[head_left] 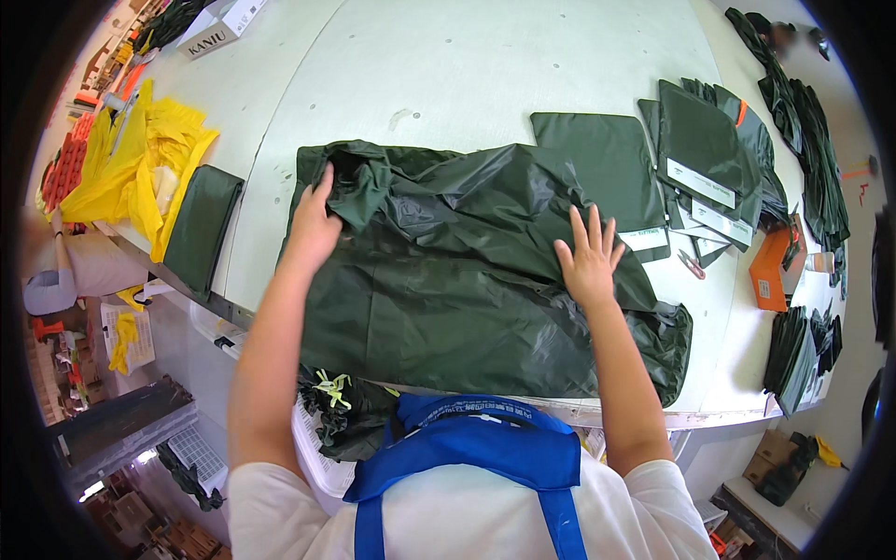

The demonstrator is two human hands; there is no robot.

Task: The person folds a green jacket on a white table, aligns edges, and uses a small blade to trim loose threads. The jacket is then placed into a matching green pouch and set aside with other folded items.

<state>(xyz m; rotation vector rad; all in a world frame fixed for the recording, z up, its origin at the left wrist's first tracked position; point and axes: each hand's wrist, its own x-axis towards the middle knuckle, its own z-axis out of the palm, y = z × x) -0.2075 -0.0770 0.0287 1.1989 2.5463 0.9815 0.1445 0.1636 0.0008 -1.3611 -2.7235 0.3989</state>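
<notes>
Apparently straightening fabric (448, 327), with left fingers (323, 189) at far-left fold (367, 201), grip indeterminable, and right fingers (595, 231) spread, empty. Probably requiring smoothing next.

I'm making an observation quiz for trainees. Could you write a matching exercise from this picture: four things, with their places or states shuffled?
Things:
1. left hand
2. right hand
3. orange box
4. yellow material

Places or states:
A. toward the right side of the table
B. spread out on the green fabric
C. bundled at the table's left edge
D. at the fabric's bunched upper-left part

Pairs: 1-D, 2-B, 3-A, 4-C
</notes>
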